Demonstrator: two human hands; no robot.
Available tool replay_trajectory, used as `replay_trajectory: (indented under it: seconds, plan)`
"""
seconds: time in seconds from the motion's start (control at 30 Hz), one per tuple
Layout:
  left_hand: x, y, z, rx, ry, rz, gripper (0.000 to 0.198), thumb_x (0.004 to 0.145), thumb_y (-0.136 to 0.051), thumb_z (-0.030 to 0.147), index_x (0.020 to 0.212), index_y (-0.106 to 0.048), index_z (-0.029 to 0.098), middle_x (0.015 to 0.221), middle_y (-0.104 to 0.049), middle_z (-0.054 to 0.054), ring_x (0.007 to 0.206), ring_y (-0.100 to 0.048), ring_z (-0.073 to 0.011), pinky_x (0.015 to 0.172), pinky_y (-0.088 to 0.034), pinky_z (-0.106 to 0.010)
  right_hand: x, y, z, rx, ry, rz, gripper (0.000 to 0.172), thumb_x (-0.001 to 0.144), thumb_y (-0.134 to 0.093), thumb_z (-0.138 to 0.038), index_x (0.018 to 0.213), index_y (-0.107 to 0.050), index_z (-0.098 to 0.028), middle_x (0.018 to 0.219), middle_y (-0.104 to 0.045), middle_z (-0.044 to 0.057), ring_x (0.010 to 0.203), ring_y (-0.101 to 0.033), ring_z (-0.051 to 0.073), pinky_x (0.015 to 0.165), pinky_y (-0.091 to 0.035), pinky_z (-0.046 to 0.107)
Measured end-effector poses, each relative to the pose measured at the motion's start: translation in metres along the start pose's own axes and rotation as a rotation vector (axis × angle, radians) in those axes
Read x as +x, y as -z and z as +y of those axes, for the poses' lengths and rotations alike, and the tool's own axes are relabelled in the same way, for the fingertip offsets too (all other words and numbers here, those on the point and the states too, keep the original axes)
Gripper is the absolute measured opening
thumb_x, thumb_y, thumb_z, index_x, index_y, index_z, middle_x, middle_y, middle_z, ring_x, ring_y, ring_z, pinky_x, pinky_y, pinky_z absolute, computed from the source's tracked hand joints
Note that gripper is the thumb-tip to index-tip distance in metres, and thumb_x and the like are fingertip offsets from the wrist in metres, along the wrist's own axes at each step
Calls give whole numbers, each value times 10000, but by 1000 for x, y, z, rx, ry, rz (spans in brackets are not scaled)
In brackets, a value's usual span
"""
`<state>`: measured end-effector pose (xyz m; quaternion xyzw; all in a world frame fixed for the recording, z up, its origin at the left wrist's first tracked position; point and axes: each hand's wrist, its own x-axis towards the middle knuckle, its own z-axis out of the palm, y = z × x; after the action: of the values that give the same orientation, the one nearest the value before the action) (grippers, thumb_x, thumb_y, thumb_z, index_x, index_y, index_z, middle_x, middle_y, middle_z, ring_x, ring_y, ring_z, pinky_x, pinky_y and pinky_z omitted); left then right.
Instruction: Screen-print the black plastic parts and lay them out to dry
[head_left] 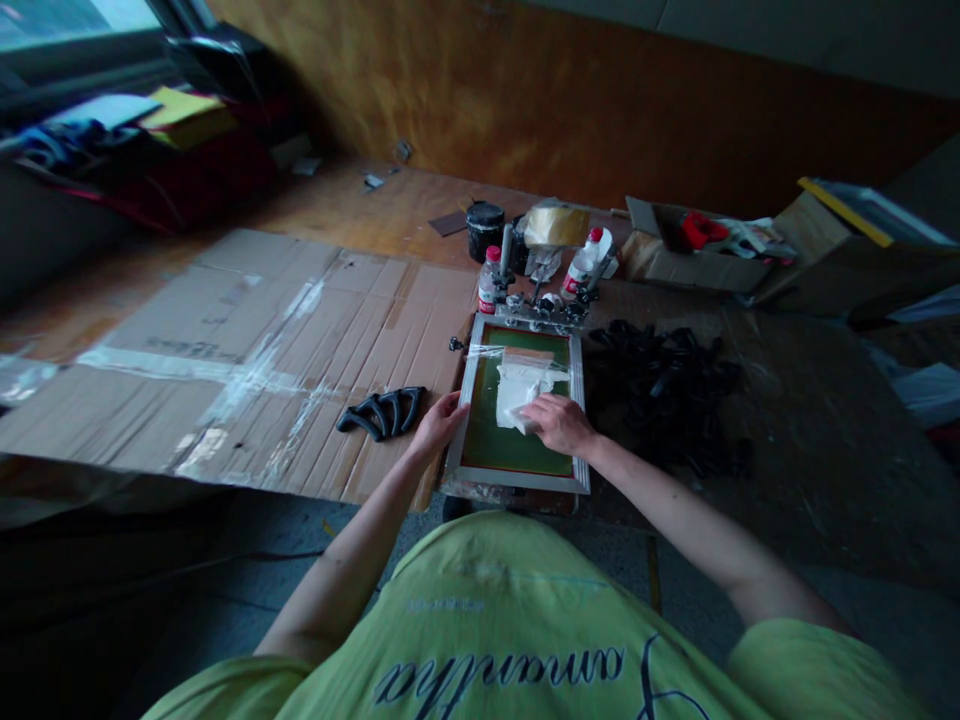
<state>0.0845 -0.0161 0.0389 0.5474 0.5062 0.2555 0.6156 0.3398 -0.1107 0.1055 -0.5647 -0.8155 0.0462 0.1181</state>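
Note:
A metal-framed printing screen (470,400) with green mesh lies flat on the bench in front of me. My left hand (439,424) grips the frame's left edge, fingers curled over it. My right hand (559,422) presses down on a white cloth (517,390) lying on the green mesh, fingers closed on the cloth's near edge. A strip of clear tape runs across the upper part of the screen.
Several black curved plastic parts (382,412) lie left of the screen on taped cardboard (225,350). A heap of black parts (664,385) sits to the right. Behind the screen stand two red-capped bottles (489,282), a black tin (485,228) and an open cardboard box (675,255).

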Motion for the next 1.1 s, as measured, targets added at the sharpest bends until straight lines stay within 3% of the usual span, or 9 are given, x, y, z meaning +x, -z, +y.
replay_trajectory:
  seconds: [0.07,0.27,0.43,0.53,0.67,0.73,0.83,0.97,1.1]
  plan:
    - [-1,1,4,-19,19,-19,673,751,-728,521,1305,-646,149,849,-735,-53,661,-647,-158,529,-449,-211,11,7,3,43,-78,31,106,862,-739,-270,943,-727,-203,892,-716,53,876,-634,213,776,-466,323]
    - [-14,8,41,-101,7,-44,833,744,-747,534,1463,-511,187,777,-698,-9,578,-592,-122,499,-391,-197,65,54,35,53,-432,212,604,831,-780,-379,1397,-589,-289,1121,-707,73,987,-652,256,850,-501,373]
    - [-15,3,102,-234,-265,54,548,864,-588,650,1048,-709,149,824,-677,-48,671,-607,-126,594,-483,-234,32,82,97,156,-732,432,443,1012,-480,-443,1338,-605,-171,1105,-702,120,989,-622,230,901,-465,361]
    - [-1,-6,144,-295,-441,93,504,931,-514,626,1047,-682,166,919,-694,-72,819,-663,-156,691,-541,-257,-2,59,110,229,-884,360,317,1026,-450,-362,1118,-672,-156,1013,-718,109,911,-606,202,845,-463,336]
    - [20,-15,184,-286,-512,107,514,997,-399,600,1196,-615,177,989,-703,-64,985,-696,-180,794,-568,-295,-19,-5,72,250,-678,117,220,875,-719,-402,836,-670,-191,892,-694,56,853,-621,180,806,-475,288]
    - [20,-21,180,-294,-488,150,526,1000,-385,605,1283,-568,201,1018,-712,-54,998,-704,-178,807,-570,-302,-16,-30,48,149,-563,29,210,865,-737,-363,830,-643,-178,951,-683,76,916,-629,188,830,-471,287]
    - [-1,-37,136,-303,-288,110,588,943,-468,657,1282,-572,189,1006,-740,-84,911,-723,-197,747,-577,-306,-10,-44,20,43,-596,-40,124,942,-638,-282,888,-607,-174,931,-688,92,889,-642,190,750,-459,269]
    - [-52,-68,58,-208,234,-293,688,841,-554,739,1169,-642,141,1089,-749,-191,978,-728,-297,669,-585,-343,-7,-45,-20,78,-606,48,123,1001,-541,-293,952,-584,-189,896,-697,88,832,-650,197,685,-450,268]
    - [-70,-69,26,-382,288,-190,504,918,-509,640,1063,-624,171,1177,-731,-168,1051,-717,-272,742,-596,-333,-10,-42,-41,196,-272,87,156,1009,-534,-276,883,-605,-216,930,-698,38,912,-644,177,809,-481,266]
